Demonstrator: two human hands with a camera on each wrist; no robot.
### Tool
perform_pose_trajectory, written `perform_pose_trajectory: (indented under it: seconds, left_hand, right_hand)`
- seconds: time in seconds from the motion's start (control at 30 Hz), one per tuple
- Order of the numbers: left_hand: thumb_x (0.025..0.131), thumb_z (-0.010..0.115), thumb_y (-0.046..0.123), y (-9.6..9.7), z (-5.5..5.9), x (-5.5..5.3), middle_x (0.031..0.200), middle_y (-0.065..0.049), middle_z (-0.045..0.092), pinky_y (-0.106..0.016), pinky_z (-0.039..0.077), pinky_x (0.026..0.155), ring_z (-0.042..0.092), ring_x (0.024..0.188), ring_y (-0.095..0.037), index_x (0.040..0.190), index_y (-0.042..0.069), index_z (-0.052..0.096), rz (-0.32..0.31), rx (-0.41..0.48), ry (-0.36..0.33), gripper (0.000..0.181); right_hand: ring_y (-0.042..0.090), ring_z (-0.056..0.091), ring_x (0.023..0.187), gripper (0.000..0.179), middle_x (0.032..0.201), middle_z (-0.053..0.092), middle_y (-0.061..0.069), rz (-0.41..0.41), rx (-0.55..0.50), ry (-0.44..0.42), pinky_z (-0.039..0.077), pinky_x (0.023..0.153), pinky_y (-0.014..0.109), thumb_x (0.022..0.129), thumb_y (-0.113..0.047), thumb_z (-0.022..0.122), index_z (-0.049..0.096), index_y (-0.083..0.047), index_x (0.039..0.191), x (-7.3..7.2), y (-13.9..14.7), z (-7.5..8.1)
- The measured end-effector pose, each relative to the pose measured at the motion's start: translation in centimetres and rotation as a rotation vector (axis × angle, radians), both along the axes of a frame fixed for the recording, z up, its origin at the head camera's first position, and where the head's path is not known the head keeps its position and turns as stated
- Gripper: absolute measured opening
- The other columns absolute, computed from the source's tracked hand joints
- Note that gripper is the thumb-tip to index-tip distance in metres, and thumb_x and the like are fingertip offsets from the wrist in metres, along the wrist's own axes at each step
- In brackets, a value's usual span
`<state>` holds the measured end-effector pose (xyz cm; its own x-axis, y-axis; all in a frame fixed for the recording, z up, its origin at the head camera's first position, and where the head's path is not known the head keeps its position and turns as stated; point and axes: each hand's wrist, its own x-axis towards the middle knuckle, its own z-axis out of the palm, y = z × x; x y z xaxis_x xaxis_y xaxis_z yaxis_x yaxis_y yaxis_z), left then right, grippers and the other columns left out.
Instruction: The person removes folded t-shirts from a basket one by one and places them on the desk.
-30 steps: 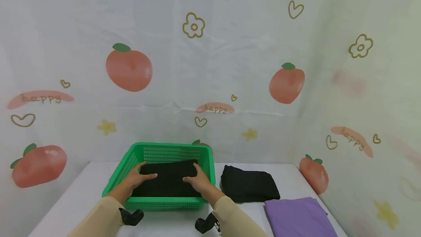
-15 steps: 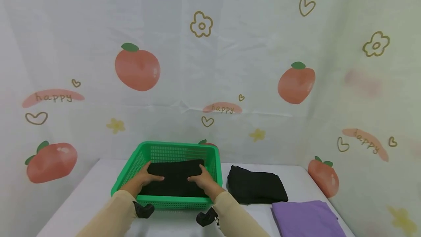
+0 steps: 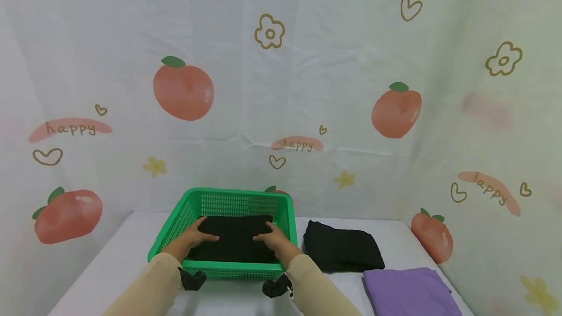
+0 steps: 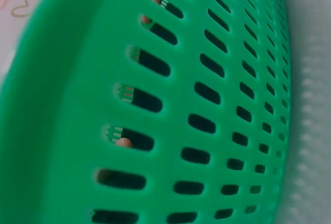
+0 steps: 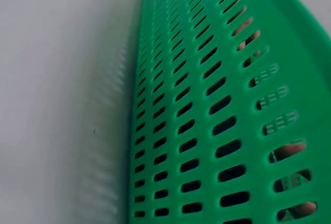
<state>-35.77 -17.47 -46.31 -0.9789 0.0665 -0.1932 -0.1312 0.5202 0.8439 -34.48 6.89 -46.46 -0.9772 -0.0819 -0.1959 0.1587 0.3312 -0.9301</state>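
A folded black cloth [image 3: 237, 239] lies inside the green plastic basket [image 3: 219, 273] in the head view. My left hand [image 3: 190, 239] holds its left side, the thumb across the top. On the opposite side my right hand [image 3: 277, 242] grips the cloth, its thumb also on top. The other fingers are partly hidden by the cloth and the basket. In the left wrist view a fingertip [image 4: 124, 142] shows through a slot of the basket wall [image 4: 72, 131]. Bits of the right hand [image 5: 290, 150] appear through the slots in the right wrist view.
To the right of the basket lies another folded black cloth [image 3: 344, 248] on the white table [image 3: 101, 267]. Nearer the front right is a folded purple cloth [image 3: 410, 291]. A patterned white curtain [image 3: 307, 77] hangs behind the table.
The head view has shifted slightly, so the scene sits further right than a second ago. The black cloth's far edge has sunk a little and levelled in the basket. Both hands stay at its sides.
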Motion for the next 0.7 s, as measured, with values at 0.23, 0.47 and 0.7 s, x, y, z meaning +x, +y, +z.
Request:
perform_pose_trajectory:
  seconds: [0.23,0.47,0.7]
  left_hand:
    - [0.088,0.072,0.011,0.11,-0.16,-0.18,0.149,-0.044,0.016,-0.066,0.038,0.102,0.026,0.133,-0.063,0.147,-0.006,0.036,-0.017,-0.061,0.037,0.070]
    - [0.088,0.073,0.008,0.13,-0.05,-0.12,0.149,-0.044,0.017,-0.067,0.038,0.102,0.025,0.133,-0.063,0.145,-0.005,0.040,0.008,-0.073,0.053,0.067]
    - [0.090,0.068,0.005,0.08,0.12,-0.07,0.152,-0.041,0.015,-0.067,0.034,0.106,0.021,0.137,-0.060,0.147,-0.001,0.041,0.066,-0.046,0.040,0.063]
  right_hand:
    - [0.054,0.038,0.132,0.062,0.149,0.033,0.034,0.026,0.026,-0.006,0.037,0.104,0.064,0.093,-0.012,0.066,0.040,-0.001,0.148,-0.19,-0.20,-0.24]
    - [0.051,0.045,0.127,0.057,0.147,0.037,0.032,0.020,0.031,0.026,0.043,0.100,0.060,0.091,-0.009,0.069,0.048,-0.002,0.143,-0.26,-0.10,-0.35]
    - [0.053,0.044,0.127,0.055,0.146,0.040,0.032,-0.013,0.019,0.019,0.043,0.100,0.060,0.089,-0.010,0.070,0.053,-0.002,0.140,-0.22,-0.13,-0.16]
